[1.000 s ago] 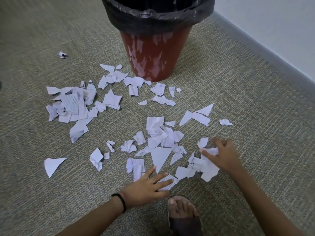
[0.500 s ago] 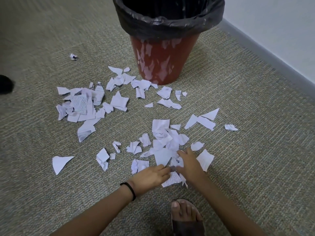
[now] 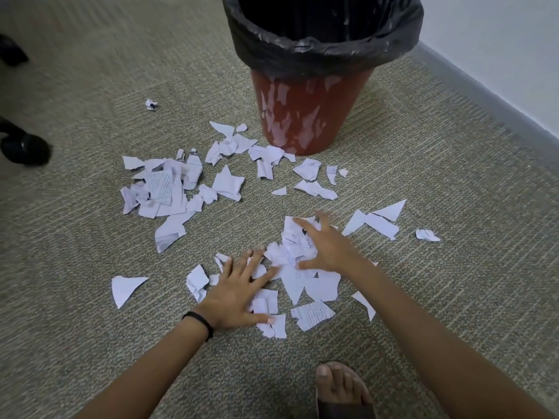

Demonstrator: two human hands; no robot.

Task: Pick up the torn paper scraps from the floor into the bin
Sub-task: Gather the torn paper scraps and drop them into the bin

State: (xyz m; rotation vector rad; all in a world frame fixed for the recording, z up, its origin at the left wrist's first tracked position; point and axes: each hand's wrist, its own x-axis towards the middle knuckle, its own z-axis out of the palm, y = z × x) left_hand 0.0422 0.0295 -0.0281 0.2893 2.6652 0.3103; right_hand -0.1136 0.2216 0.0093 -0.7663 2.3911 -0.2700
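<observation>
Several white torn paper scraps lie on the carpet. A near heap of scraps (image 3: pixel 298 267) sits between my two hands. My left hand (image 3: pixel 239 293) lies flat with spread fingers on scraps at the heap's left side. My right hand (image 3: pixel 328 244) has its fingers spread and bent over the top of the heap, pressing on it. A second cluster of scraps (image 3: pixel 163 189) lies further left. The red bin (image 3: pixel 305 113) with a black liner stands upright behind the scraps.
A crumpled scrap (image 3: pixel 426 235) and two triangular pieces (image 3: pixel 378 222) lie right of the heap. A lone triangle (image 3: pixel 124 288) lies at the left. My sandalled foot (image 3: pixel 341 388) is at the bottom. Black chair castors (image 3: pixel 25 148) stand at the far left. The wall skirting (image 3: pixel 484 95) runs along the right.
Both hands moved forward from the near scraps onto the heap. My right hand reached further up over it and my left hand spread flat. The scraps are bunched closer together.
</observation>
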